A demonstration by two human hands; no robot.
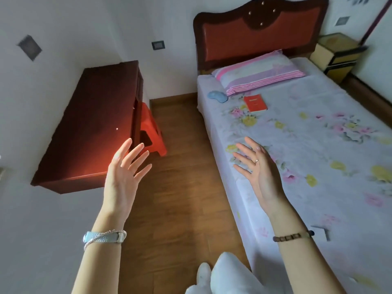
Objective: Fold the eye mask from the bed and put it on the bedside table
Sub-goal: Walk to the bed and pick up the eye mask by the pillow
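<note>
A small light-blue eye mask (217, 96) lies flat on the bed (318, 158) near its left edge, just in front of the striped pillow. A yellow bedside table (335, 53) stands at the far right of the headboard. My left hand (125, 168) is raised over the floor beside a dark desk, fingers spread, holding nothing. My right hand (257, 168) hovers over the near left edge of the bed, fingers apart and empty. Both hands are well short of the mask.
A red booklet (255, 102) lies on the floral sheet right of the mask. The pink striped pillow (258, 75) rests against the red headboard (258, 32). A dark wooden desk (91, 128) with a red plastic stool (150, 130) lines the left wall. Wooden floor (182, 187) runs between desk and bed.
</note>
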